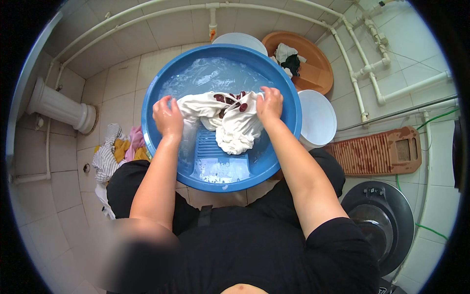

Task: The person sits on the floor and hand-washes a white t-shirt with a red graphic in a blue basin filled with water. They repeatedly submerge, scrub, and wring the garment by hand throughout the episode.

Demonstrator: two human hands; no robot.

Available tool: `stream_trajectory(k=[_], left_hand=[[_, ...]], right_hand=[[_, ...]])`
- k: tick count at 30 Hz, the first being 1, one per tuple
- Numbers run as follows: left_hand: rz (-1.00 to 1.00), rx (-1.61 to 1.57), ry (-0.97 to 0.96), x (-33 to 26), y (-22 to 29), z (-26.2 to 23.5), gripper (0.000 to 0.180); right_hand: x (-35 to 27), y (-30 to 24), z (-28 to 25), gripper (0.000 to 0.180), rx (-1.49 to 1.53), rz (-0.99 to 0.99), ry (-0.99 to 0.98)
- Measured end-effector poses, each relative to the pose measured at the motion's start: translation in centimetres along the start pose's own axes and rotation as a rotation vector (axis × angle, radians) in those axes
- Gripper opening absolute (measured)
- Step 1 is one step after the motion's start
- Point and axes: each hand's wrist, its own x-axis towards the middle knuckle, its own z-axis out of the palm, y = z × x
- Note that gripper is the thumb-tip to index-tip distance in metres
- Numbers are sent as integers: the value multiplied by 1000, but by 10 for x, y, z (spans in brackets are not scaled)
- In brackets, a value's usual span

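A wet white garment [241, 131] with a dark red pattern is stretched across a large blue basin [149, 98] of water. My left hand [168, 116] is closed on the garment's left end. At the other end, my right hand [270, 104] grips the cloth near its upper right edge. The garment's middle hangs down in a bunched lump over the ribbed blue washboard [208, 149] built into the basin's near side. Rippled water fills the far part of the basin.
Behind the basin stand a white bucket [240, 40] and a brown basin [323, 59] with clothes inside. A white tub [317, 117] and a brown washboard [374, 153] are on the right, near a black round appliance [379, 225]. Coloured clothes [108, 159] lie at left by a white pedestal [61, 105].
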Motion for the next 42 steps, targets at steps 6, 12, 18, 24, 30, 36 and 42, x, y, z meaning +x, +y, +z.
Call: stream_trajectory(k=[6,12,18,24,30,36,42], left_hand=[[94,-296,-873,-42,35,9,28],[306,76,-933,-41,47,-3,30],[172,-148,-790,-25,34,10,17],[-452,-1256,-620,19,34,-21,11],[-75,16,-1102,1,33,-27,56],[80,235,-1024,-24,10,-5,52],[214,248,-1031,-16,39,-20,54]], right_hand=[[-45,-82,-28,36,-45,-274,-557],[-16,-20,-21,22,-263,-265,-535],[-1,30,-37,19,-355,-101,-300],[-3,12,-22,30,22,-505,-273],[-17,10,9,54,-21,-203,-741],[-6,25,19,62,174,37,-1007],[-19,-1,22,55,-129,-161,-800]])
